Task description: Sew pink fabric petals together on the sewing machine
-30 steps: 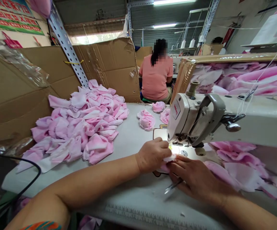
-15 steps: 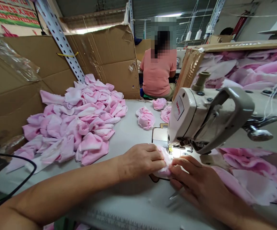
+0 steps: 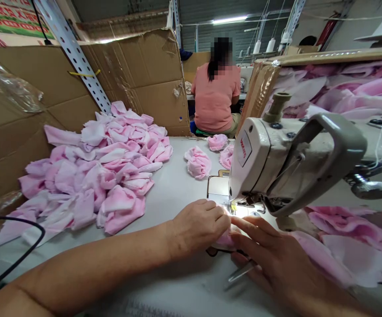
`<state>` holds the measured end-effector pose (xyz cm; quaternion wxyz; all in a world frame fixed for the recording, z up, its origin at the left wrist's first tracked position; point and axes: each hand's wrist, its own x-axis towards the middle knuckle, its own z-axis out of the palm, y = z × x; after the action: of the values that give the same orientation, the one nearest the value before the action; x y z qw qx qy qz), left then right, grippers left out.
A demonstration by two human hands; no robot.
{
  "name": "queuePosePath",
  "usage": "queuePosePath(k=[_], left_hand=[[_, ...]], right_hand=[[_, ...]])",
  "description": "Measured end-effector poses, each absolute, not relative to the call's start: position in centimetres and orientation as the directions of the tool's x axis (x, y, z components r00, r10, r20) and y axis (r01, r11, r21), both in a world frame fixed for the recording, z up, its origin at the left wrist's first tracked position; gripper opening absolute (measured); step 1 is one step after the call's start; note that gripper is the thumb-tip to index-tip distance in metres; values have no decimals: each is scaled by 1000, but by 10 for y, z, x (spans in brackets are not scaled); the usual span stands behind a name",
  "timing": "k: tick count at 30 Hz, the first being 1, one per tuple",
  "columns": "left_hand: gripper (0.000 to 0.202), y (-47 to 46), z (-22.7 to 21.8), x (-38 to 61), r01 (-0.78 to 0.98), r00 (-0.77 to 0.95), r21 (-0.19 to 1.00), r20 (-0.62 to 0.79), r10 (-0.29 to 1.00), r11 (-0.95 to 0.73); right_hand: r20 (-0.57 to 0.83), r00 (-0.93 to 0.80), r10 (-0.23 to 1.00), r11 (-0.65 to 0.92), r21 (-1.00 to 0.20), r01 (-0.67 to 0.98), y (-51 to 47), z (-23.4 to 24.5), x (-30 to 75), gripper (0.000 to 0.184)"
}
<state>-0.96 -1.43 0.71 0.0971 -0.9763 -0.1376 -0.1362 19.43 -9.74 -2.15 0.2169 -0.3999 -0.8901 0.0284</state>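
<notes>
My left hand is closed on a pink fabric piece, its knuckles right beside the lit needle area of the sewing machine. Most of that piece is hidden under my fingers. From the right, my right hand pinches the edge of the same fabric, fingertips almost touching my left hand. A slim metal tool, its kind unclear, pokes out from under the right hand's curled lower fingers. The presser foot stands just beyond the fingertips, and whether it touches the fabric is hard to see.
A heap of pink fabric pieces lies on the left, against cardboard. Gathered pink pieces sit behind the needle. More pink fabric lies right, and a full box stands behind the machine. A person sits ahead.
My left hand has shifted slightly right and closed over the fabric, covering more of it. The right fingers stretch further toward the needle, and more of the metal tool shows. The view has tilted slightly.
</notes>
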Motion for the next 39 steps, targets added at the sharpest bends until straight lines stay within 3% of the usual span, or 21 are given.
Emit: queuePosePath(k=[4, 10, 14, 18, 25, 29, 39], left_hand=[[18, -14, 13, -12, 270, 933, -101, 275, 234, -958], [18, -15, 21, -22, 156, 951, -99, 285, 122, -983], [15, -15, 16, -25, 200, 931, -144, 336, 142, -969], [12, -15, 16, -23, 211, 925, -192, 355, 133, -958], [16, -15, 20, -22, 236, 941, -194, 289, 174, -952], [20, -15, 21, -20, 233, 949, -194, 261, 178, -953], [13, -16, 22, -19, 222, 946, -181, 277, 167, -958]], right_hand=[[318, -594, 739, 670, -248, 700, -96, -19, 192, 40], [305, -591, 747, 661, -246, 709, -96, -15, 192, 40], [314, -591, 743, 662, -214, 718, -97, -19, 195, 44], [368, -571, 734, 659, -185, 729, -99, -24, 196, 37], [350, -562, 750, 646, -202, 736, -101, -21, 196, 29], [334, -575, 747, 653, -207, 728, -101, -18, 196, 34], [341, -555, 759, 638, -217, 739, -101, -14, 194, 28]])
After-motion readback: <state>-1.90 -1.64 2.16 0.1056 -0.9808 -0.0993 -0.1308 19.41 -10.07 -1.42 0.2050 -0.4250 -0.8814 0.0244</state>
